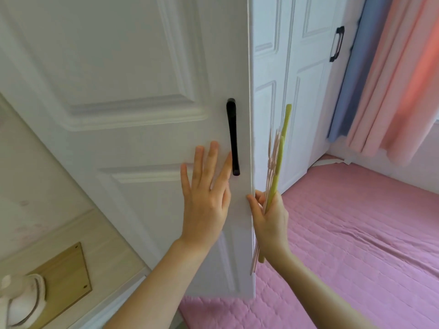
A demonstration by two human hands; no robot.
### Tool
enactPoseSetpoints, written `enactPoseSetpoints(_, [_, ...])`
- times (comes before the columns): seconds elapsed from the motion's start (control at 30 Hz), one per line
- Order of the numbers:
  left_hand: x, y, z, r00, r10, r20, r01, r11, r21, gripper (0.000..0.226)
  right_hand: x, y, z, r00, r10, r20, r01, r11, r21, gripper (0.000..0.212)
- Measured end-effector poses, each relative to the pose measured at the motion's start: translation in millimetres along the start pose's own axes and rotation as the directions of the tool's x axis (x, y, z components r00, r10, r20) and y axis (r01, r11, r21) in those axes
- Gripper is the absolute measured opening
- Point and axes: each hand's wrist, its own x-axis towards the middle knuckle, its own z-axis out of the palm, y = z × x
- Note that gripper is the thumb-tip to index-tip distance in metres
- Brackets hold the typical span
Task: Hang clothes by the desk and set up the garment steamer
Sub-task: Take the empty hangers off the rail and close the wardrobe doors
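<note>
At the wardrobe, the person stands before an open white door (123,96) with a black handle (232,136). Their left hand (205,198) lies flat and spread against the door's face, just beside the handle's lower end. Their right hand (268,217) curls round a bundle of thin hangers (276,162), pink ones and a green one, held upright near the door's free edge, with its fingertips touching that edge. No clothes, desk or steamer are in view. I judge the task barely begun: hangers are fetched, but hanging by the desk and setting up the steamer are all left. A pink bed cover (356,233) spreads at right, curtains (392,74) beyond.
</note>
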Motion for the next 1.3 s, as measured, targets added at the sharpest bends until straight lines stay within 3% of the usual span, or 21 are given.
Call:
enactPoseSetpoints(0.23, [21.9, -44.2, 18.9, 0.982, 0.122, 0.147, -0.158, 0.951, 0.265, 0.078, 56.9, 6.0, 26.9, 0.998, 0.049, 0.037, -0.051, 0.997, 0.055, 0.019])
enactPoseSetpoints(0.7, [44.7, -141.9, 47.7, 0.895, 0.271, 0.354, -0.422, 0.773, 0.474, 0.064, 96.0, -0.7, 103.6, 0.995, -0.029, 0.094, 0.031, 0.999, -0.025, 0.037])
enactPoseSetpoints(1.03, [50.0, -162.7, 59.8, 0.89, 0.275, 0.364, -0.437, 0.74, 0.511, 0.061, 115.1, 5.3, 132.1, 0.991, -0.076, 0.107, 0.077, 0.997, -0.002, 0.042])
enactPoseSetpoints(1.3, [54.3, -174.3, 69.3, 0.887, 0.221, 0.405, -0.43, 0.717, 0.549, 0.064, 132.0, 11.0, 154.8, 0.983, -0.122, 0.138, 0.126, 0.992, -0.021, 0.032])
